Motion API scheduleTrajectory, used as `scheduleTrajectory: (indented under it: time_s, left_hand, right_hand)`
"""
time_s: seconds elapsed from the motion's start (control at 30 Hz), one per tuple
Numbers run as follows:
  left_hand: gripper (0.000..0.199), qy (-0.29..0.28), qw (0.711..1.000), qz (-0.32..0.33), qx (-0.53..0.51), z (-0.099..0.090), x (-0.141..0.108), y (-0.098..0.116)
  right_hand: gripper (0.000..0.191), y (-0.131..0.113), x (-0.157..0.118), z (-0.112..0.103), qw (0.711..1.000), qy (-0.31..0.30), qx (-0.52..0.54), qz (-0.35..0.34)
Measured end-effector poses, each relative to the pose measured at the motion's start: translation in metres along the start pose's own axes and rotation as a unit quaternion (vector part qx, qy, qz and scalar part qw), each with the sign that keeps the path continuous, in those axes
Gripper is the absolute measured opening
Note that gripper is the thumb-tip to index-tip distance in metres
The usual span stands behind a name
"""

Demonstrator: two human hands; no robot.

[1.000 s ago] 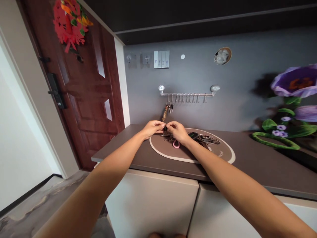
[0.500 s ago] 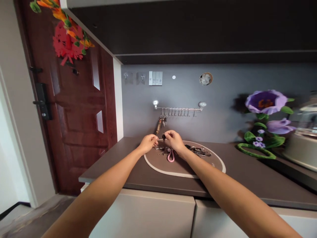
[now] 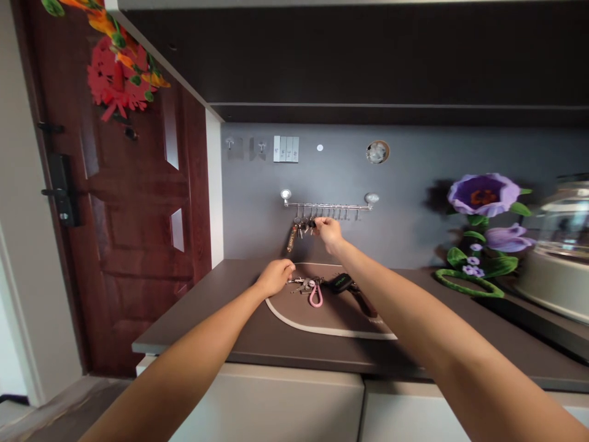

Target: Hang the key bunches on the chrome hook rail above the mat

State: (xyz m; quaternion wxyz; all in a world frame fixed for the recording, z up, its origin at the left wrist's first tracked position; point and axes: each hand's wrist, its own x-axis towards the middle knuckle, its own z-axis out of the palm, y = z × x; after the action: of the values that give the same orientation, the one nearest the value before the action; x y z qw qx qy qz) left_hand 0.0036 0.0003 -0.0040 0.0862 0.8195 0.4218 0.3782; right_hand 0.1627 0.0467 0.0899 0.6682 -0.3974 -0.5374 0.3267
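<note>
Head camera view recorded two bare hands at work over a dark grey-brown worktop (image 3: 184, 322) set against a grey wall. The right hand (image 3: 328, 232) was raised beyond the mat, just below a clear, slender rail (image 3: 329, 206) with a row of small hooks (image 3: 346, 215). Its fingers were pinched narrow around a small dark item, apparently a key (image 3: 313, 224), beside the metal keys (image 3: 301, 229) hanging near the rail's left end with a patterned, multicoloured strap (image 3: 291, 238). Whether the dark item touched a hook could not be determined.

The left hand (image 3: 275, 276) was low at the left edge of a brown, rounded mat with a pale border (image 3: 294, 309), towards the worktop's rear edge. Its fingers were curled; whether they gripped anything could not be told. On the mat lay a pink braided loop (image 3: 316, 296) and a black case with green marking (image 3: 341, 282).

In this inspector's judgement, sound handling at the rail called for a pinch low on the item, leaving any ring clear of the fingertips, a vacant hook, a slow approach without nudging the neighbouring keys, and release only once the weight was borne.
</note>
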Motion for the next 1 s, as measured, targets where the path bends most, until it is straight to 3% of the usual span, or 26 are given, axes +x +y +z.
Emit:
scheduleTrajectory:
  time_s: [0.37,0.73,1.0]
  left_hand:
    - [0.031,-0.009,1.000,0.012,0.027,-0.002,0.000,0.001]
    - [0.032,-0.007,0.999,0.011,0.034,-0.003,0.000,0.001]
    - [0.030,-0.003,0.999,0.014,0.045,-0.004,0.000,0.003]
  right_hand:
    - [0.008,0.003,0.028,0.013,0.992,0.079,0.040,0.091]
    - [0.010,0.010,0.023,0.013,0.989,0.068,0.064,0.117]
    - [0.011,0.022,0.026,0.009,0.995,0.046,0.022,0.085]
